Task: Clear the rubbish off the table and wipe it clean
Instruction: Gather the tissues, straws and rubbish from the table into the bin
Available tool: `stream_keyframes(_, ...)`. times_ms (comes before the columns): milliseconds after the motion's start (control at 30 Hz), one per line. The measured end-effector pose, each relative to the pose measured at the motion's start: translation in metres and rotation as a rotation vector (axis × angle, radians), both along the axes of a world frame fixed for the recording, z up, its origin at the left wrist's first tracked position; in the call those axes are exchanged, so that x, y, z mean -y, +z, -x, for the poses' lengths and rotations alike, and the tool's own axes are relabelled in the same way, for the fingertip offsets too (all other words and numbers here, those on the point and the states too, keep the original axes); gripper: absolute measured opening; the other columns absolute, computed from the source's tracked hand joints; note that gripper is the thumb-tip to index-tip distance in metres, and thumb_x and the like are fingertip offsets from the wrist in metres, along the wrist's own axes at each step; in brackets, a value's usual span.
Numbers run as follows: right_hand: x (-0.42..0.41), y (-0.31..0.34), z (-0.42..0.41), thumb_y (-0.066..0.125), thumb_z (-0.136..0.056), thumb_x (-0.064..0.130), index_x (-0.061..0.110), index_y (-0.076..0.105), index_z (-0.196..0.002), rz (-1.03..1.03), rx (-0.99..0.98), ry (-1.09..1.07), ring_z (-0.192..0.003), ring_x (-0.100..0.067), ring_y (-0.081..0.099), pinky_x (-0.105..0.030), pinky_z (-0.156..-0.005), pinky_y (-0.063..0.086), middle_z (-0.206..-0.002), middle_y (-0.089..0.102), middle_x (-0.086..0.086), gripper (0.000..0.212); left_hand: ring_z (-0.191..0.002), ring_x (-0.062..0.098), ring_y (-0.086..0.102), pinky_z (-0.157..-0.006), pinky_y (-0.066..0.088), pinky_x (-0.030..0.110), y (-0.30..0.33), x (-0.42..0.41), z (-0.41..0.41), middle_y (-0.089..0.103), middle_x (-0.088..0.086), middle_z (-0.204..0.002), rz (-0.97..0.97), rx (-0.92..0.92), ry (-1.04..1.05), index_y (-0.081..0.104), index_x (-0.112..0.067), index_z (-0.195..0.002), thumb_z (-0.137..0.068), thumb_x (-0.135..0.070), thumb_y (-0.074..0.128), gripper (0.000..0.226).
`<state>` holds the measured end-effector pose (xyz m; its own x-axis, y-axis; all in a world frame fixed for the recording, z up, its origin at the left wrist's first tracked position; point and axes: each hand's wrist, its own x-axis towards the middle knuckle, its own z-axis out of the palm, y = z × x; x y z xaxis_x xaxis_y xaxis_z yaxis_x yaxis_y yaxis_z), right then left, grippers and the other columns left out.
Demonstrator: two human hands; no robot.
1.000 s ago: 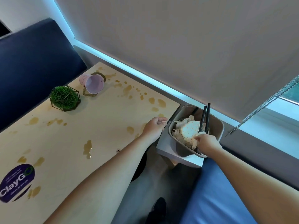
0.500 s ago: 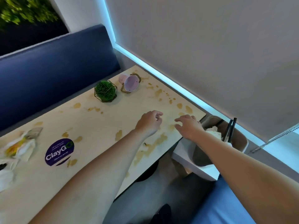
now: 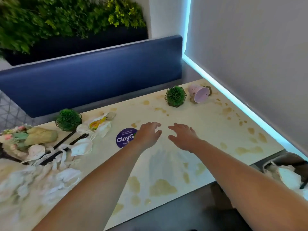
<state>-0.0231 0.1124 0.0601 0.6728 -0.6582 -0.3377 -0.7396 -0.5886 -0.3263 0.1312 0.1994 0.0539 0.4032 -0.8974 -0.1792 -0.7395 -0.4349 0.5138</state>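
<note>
The pale table is spotted with brown spills. Both my hands hover empty over its middle: my left hand partly covers a purple ClayGo sticker, my right hand is beside it, fingers apart. Rubbish lies at the left: crumpled white tissues, a face mask, black chopsticks, a yellow wrapper. A tipped pink cup lies at the far right corner. The grey bin holding tissues sits low at the right edge.
Two green ball plants in wire frames stand on the table, one at far left, one near the cup. A flower-patterned item lies at the left edge. A blue bench back runs behind the table; a wall bounds the right.
My right hand left the bin and came empty over the table beside my left hand. My view swung left, bringing the rubbish pile into sight.
</note>
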Motion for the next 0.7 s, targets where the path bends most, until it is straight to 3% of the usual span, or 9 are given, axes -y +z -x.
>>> stream_keyframes(167,-0.046,0.001,-0.071,0.038,-0.101,0.045,0.033,0.027,-0.152,-0.013,0.017,0.104,-0.147,-0.018,0.014,-0.04,-0.119,0.011,-0.161,0.019,0.005,0.053,-0.121,0.021,0.052,-0.097,0.048,0.038,0.007,-0.059,-0.067,0.058,-0.001,-0.133,0.012,0.0,0.125,0.054,-0.025,-0.135,-0.098,-0.029,0.05,0.037)
stream_keyframes(267,-0.077,0.0,-0.119,0.043,-0.1,0.039,0.03,0.036,-0.148,-0.039,0.067,0.137,-0.14,-0.02,0.029,-0.037,-0.113,0.027,-0.154,0.034,0.002,0.049,-0.113,0.02,0.056,-0.092,0.05,0.037,0.004,-0.101,-0.109,0.06,-0.001,-0.126,0.017,0.008,0.195,0.056,-0.023,-0.131,-0.098,-0.028,0.05,0.034)
stream_keyframes(333,-0.09,-0.002,-0.139,0.047,-0.097,0.037,0.033,0.042,-0.144,-0.078,0.104,0.082,-0.128,-0.024,0.044,-0.034,-0.094,0.047,-0.147,0.042,-0.001,0.048,-0.114,0.018,0.055,-0.094,0.048,0.036,0.001,-0.121,-0.128,0.059,-0.003,-0.125,0.024,0.009,0.237,0.057,-0.025,-0.129,-0.098,-0.03,0.051,0.032)
stream_keyframes(400,-0.106,-0.004,-0.161,0.049,-0.096,0.037,0.036,0.045,-0.142,-0.136,0.12,0.032,-0.116,-0.027,0.054,-0.031,-0.071,0.055,-0.142,0.044,-0.003,0.046,-0.115,0.018,0.055,-0.096,0.047,0.036,-0.003,-0.144,-0.149,0.059,-0.004,-0.124,0.021,0.001,0.274,0.057,-0.027,-0.129,-0.097,-0.03,0.051,0.032)
stream_keyframes(433,-0.112,-0.005,-0.17,0.048,-0.097,0.036,0.035,0.047,-0.141,-0.152,0.122,0.036,-0.112,-0.028,0.056,-0.033,-0.068,0.057,-0.14,0.044,-0.004,0.044,-0.115,0.017,0.055,-0.096,0.046,0.036,-0.005,-0.153,-0.159,0.059,-0.004,-0.123,0.02,-0.008,0.291,0.057,-0.028,-0.128,-0.097,-0.029,0.052,0.032)
stream_keyframes(500,-0.119,-0.008,-0.189,0.048,-0.097,0.034,0.031,0.051,-0.137,-0.159,0.159,0.069,-0.112,-0.025,0.057,-0.04,-0.077,0.059,-0.138,0.046,0.0,0.04,-0.115,0.017,0.055,-0.096,0.046,0.035,-0.008,-0.167,-0.178,0.059,-0.004,-0.123,0.029,-0.026,0.33,0.058,-0.028,-0.127,-0.097,-0.028,0.052,0.03)
stream_keyframes(567,-0.123,-0.012,-0.209,0.048,-0.097,0.033,0.03,0.052,-0.135,-0.143,0.184,0.109,-0.125,-0.02,0.046,-0.041,-0.084,0.057,-0.139,0.047,0.003,0.038,-0.114,0.017,0.055,-0.095,0.046,0.033,-0.011,-0.179,-0.196,0.06,-0.004,-0.122,0.051,-0.03,0.378,0.06,-0.028,-0.125,-0.097,-0.026,0.052,0.03)
stream_keyframes(700,-0.125,-0.019,-0.236,0.046,-0.099,0.034,0.031,0.051,-0.135,-0.105,0.151,0.175,-0.129,-0.019,0.038,-0.041,-0.076,0.058,-0.134,0.048,0.004,0.037,-0.118,0.015,0.053,-0.094,0.043,0.03,-0.015,-0.191,-0.219,0.059,-0.004,-0.124,0.043,-0.022,0.442,0.06,-0.027,-0.126,-0.096,-0.025,0.051,0.031)
